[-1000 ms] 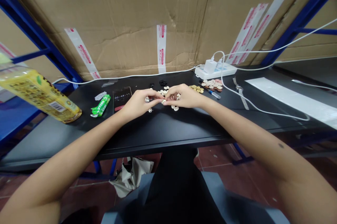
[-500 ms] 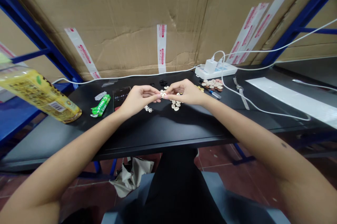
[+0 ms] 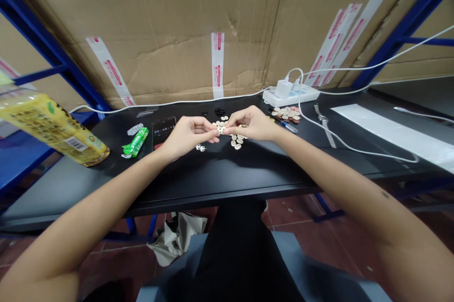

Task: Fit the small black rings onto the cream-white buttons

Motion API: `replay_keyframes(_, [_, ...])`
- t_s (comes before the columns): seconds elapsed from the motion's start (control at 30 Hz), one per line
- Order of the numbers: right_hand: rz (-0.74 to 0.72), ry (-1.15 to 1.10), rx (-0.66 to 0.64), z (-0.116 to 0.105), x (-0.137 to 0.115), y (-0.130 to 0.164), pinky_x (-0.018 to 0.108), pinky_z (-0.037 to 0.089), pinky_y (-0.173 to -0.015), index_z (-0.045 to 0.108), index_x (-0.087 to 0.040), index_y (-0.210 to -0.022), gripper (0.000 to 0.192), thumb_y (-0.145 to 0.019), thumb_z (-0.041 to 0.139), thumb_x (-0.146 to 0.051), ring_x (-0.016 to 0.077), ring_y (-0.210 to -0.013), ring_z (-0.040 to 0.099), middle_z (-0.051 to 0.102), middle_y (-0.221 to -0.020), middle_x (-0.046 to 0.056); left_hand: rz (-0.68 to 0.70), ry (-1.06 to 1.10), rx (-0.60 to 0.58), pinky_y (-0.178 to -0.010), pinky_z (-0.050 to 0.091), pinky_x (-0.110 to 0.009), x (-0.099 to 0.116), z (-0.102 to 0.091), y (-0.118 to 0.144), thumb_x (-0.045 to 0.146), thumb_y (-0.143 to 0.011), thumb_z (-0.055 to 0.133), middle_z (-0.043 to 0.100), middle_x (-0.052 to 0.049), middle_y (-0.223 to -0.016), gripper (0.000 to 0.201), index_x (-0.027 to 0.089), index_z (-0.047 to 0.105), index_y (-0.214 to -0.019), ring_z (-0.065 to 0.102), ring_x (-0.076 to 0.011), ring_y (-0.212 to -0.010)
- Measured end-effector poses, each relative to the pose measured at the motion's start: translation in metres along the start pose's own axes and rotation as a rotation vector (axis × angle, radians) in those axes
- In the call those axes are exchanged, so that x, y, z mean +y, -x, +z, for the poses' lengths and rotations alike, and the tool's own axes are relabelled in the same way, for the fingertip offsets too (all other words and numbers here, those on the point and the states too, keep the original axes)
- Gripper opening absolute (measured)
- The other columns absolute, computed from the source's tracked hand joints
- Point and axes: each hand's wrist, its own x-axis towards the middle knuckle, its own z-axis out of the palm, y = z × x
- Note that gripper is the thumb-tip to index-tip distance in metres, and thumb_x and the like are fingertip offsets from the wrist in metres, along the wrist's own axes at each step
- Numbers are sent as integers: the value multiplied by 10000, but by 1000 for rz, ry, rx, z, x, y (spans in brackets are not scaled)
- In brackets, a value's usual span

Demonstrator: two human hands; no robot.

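My left hand [image 3: 187,135]: pinching cream button [image 3: 220,129] | my right hand [image 3: 251,123]: pinching same button | loose buttons [image 3: 237,141] on table [image 3: 227,169], 5 o'clock of pinch | bottle [image 3: 49,124], 9 o'clock: contents unreadable

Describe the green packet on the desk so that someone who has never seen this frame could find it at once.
Start at the black desk in front of the cardboard wall. Left of the dark smartphone showing a timer, and right of the tilted yellow bottle, lies the small bright green packet. It is the only green thing on the desk, long and narrow, unlike the pale buttons near the hands.
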Motion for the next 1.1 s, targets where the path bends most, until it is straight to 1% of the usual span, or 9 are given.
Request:
replay_keyframes(0.17, [-12,8,-16,1,1,0,282,505,-624,759,-125,-752,318,-714,826,-433,139,-643,613,725,-722,68,-15,-26,-2,-769,610,-308,2,2,2,332,-750,837,778,-94,-788,259,112,712,-806,753,-193,-724])
replay_keyframes(0.33, [-44,6,-30,2,3,1,272,491,-620,756,-123,-742,280,-720,825,-394,136,-646,608,714,-697,59,-12,-60,-21,-717,591,-261,4,2,4,309,-757,830,769,-83,-738,231,109,722,-798,749,-182,-716])
replay_keyframes(0.57, [-26,65,-53,2,3,1,288,503,-655,761,-126,-759,262,-737,808,-384,149,-668,626,721,-717,62,-9,-118,-48,-687,584,-261,3,1,3,344,-759,819,767,-90,-741,258,105,737,-813,746,-190,-712])
replay_keyframes(0.9, [-11,97,-82,2,0,2,291,511,-659,762,-134,-759,249,-752,788,-382,149,-674,627,721,-723,58,-15,-103,-92,-711,599,-275,2,2,2,348,-742,823,764,-81,-745,262,107,742,-805,742,-189,-705])
replay_keyframes(1.1, [-4,97,-55,2,1,2,279,492,-618,757,-124,-765,304,-743,796,-425,139,-634,602,710,-705,58,-8,-85,-70,-745,609,-293,1,3,2,376,-756,818,761,-88,-762,292,105,732,-822,751,-201,-736])
